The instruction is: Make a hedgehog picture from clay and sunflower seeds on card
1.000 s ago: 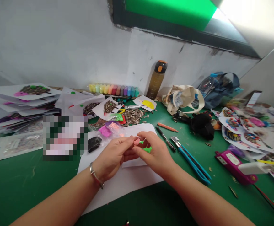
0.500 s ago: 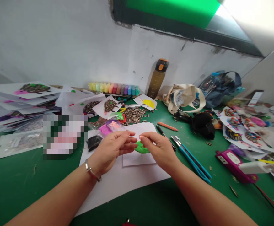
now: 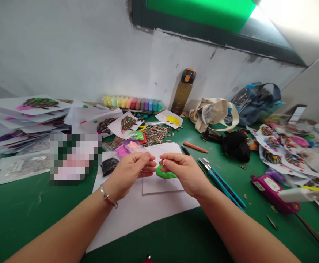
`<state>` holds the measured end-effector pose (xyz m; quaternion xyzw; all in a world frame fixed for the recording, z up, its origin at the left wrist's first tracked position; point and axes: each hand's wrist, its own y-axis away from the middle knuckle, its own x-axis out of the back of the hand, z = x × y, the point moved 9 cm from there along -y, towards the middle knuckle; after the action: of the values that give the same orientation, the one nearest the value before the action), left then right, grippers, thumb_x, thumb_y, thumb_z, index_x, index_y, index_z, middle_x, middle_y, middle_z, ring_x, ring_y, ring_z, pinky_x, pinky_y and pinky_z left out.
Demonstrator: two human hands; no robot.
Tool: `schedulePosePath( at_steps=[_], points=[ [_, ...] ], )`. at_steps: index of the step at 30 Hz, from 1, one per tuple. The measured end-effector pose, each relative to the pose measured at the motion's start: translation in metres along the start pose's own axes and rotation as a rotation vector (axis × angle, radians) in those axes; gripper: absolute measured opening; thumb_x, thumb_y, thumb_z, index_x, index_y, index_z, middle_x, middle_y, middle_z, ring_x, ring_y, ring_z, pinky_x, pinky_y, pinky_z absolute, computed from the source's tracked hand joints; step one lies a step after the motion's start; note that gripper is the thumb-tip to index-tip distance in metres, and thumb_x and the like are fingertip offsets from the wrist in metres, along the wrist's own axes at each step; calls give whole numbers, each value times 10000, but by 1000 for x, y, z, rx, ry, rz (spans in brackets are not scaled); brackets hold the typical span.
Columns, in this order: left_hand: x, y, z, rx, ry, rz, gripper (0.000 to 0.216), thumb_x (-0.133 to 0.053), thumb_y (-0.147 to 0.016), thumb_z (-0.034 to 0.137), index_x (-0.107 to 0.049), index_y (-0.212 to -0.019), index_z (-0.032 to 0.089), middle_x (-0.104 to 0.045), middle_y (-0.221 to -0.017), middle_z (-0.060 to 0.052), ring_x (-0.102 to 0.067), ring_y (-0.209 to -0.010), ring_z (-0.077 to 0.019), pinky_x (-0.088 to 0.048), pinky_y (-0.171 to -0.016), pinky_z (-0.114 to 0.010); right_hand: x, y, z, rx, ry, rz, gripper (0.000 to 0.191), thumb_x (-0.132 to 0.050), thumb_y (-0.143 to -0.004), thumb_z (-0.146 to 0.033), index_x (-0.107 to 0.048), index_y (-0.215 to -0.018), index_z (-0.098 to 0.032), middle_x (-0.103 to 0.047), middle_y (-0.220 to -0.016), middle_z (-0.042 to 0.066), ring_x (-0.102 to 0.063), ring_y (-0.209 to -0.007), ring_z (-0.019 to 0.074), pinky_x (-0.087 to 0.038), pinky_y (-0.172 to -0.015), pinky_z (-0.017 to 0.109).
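My left hand hovers over the white paper, thumb pressed to a curled index finger, the other fingers bent below. Facing it across a small gap, my right hand is closed in a pinch. Whatever lies between the fingertips of either hand is too small to make out. Beneath the right hand, a flattened green clay shape sits on a small white sheet, partly covered by the fingers. That sheet rests on a larger white paper. A packet of black clay lies beside my left hand.
Sunflower seeds lie in a pile behind the hands. An orange pen, blue tweezers and a purple glue gun lie to the right. A bottle stands by the wall; stacked seed pictures are at left.
My hands have drawn slightly apart, the right one shifting a little to the right. More of the green clay shape shows between them.
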<state>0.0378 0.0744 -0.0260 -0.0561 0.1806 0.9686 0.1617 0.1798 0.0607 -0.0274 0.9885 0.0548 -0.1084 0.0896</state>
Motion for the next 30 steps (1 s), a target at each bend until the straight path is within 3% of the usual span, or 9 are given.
schedulePosePath(
  at_steps=[6,11,18,22,25,30],
  points=[
    [2,-2,0,-18,-8,16,404,-667,-779,539,-688,-871,146,-713,-851,-66,-670,-798,-182,-536,-780,-336,-2,-1,-3,21,84,-28,209,-675,-800,-350,-662,-809,-141,-674,-693,26,-624,-590,123,-501,-612,283],
    [-2,-1,-4,5,5,-14,403,-650,-802,523,-681,-916,139,-717,-862,-74,-679,-802,-190,-526,-797,-350,-1,0,-8,54,97,5,259,-666,-799,-294,-601,-1025,-187,-684,-786,4,-631,-647,115,-505,-664,276],
    [-31,11,-5,11,10,-224,313,-567,-889,445,-700,-971,174,-706,-1024,-79,-638,-1004,-214,-491,-862,-346,-10,9,-15,157,548,22,313,-521,-889,-355,-584,-1166,-224,-572,-651,-42,-528,-551,103,-433,-557,242],
    [-32,11,-7,23,-10,-214,236,-638,-847,359,-717,-989,188,-694,-1021,-63,-616,-977,-186,-492,-841,-314,-10,10,-19,239,777,61,351,-500,-903,-359,-565,-1232,-254,-565,-675,-39,-522,-614,114,-415,-610,254],
    [-25,7,-8,24,18,-144,216,-697,-790,336,-727,-936,178,-686,-933,-44,-613,-857,-153,-499,-789,-293,-8,8,-16,199,720,55,331,-534,-880,-376,-587,-1173,-232,-523,-628,-53,-493,-570,106,-398,-561,240],
    [-21,4,-3,-24,53,-98,211,-735,-749,338,-714,-827,143,-679,-856,-48,-631,-819,-163,-506,-799,-313,-10,3,-6,46,300,-17,286,-543,-868,-402,-581,-1053,-187,-555,-618,-50,-545,-538,104,-446,-552,244]
  ],
)
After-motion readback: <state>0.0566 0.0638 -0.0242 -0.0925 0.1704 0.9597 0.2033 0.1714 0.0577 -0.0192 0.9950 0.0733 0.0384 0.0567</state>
